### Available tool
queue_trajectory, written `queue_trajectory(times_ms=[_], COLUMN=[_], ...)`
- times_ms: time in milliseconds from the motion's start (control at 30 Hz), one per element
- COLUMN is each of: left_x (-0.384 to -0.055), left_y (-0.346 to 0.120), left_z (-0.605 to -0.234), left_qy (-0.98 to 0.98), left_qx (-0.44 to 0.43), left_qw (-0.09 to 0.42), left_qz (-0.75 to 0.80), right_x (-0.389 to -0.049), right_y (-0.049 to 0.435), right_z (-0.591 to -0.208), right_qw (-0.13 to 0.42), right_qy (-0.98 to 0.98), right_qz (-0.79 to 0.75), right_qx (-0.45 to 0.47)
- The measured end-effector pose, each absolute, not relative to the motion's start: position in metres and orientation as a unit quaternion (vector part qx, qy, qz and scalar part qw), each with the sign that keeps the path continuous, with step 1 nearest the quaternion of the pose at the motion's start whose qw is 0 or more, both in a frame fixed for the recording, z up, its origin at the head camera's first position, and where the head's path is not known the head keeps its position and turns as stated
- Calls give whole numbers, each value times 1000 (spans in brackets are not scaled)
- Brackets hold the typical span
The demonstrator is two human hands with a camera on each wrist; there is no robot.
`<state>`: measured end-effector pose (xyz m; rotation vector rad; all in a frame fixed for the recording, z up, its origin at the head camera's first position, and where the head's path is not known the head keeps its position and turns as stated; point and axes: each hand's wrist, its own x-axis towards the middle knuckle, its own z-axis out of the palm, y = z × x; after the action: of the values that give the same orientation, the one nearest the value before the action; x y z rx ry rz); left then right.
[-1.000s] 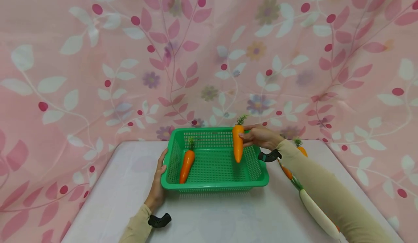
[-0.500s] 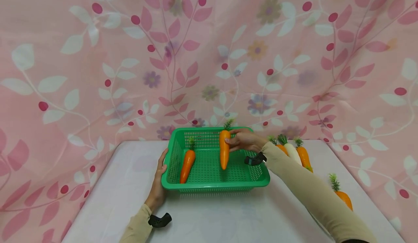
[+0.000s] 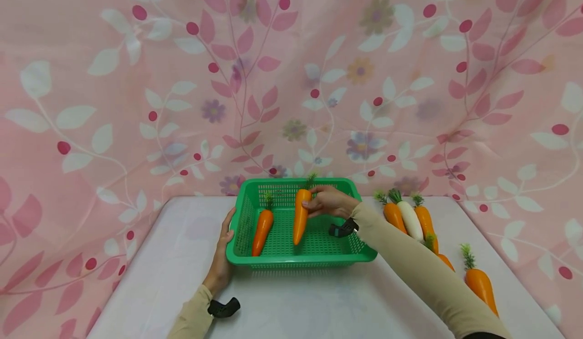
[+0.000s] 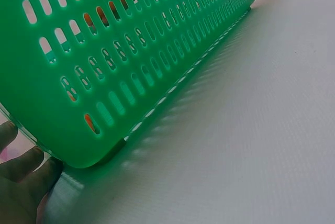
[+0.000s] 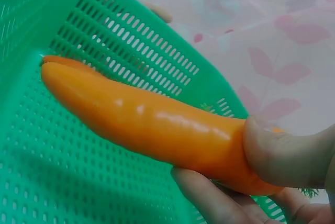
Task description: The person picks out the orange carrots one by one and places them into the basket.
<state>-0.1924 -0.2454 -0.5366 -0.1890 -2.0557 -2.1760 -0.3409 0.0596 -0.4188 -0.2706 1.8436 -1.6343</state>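
Observation:
My right hand [image 3: 331, 202] pinches an orange carrot [image 3: 301, 217] near its leafy top, thumb on one side and fingers on the other. The carrot hangs tip-down, tilted, over the middle of a green basket [image 3: 300, 259]. In the right wrist view the held carrot [image 5: 152, 124] partly covers another carrot [image 5: 68, 60] behind it. That second carrot [image 3: 262, 231] lies along the basket's left side. My left hand [image 3: 221, 260] rests against the basket's left outer wall, its extended fingers touching the wall; in the left wrist view the fingers [image 4: 23, 164] reach the lower corner.
On the table's right side lie several more carrots [image 3: 480, 286] and a white radish [image 3: 411, 220] with green stems. The right forearm partly hides some of them. A pink floral cloth [image 3: 291, 76] hangs behind the white table [image 3: 150, 278].
My right hand has carried the carrot left and lower, from the basket's right side to its middle. The vegetables at the right have become less hidden by the arm. My left hand stays at the basket.

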Motion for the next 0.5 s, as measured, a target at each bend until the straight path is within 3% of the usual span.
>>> queue_trajectory(times_ms=[500], left_x=[-192], left_y=[-245], left_z=[-535], left_qy=[-682], left_qx=[-63], left_qw=[71], left_qz=[-725], right_x=[-344], right_y=[39], right_z=[-441], right_qw=[337], right_qy=[699], right_qz=[-624], right_qx=[-95])
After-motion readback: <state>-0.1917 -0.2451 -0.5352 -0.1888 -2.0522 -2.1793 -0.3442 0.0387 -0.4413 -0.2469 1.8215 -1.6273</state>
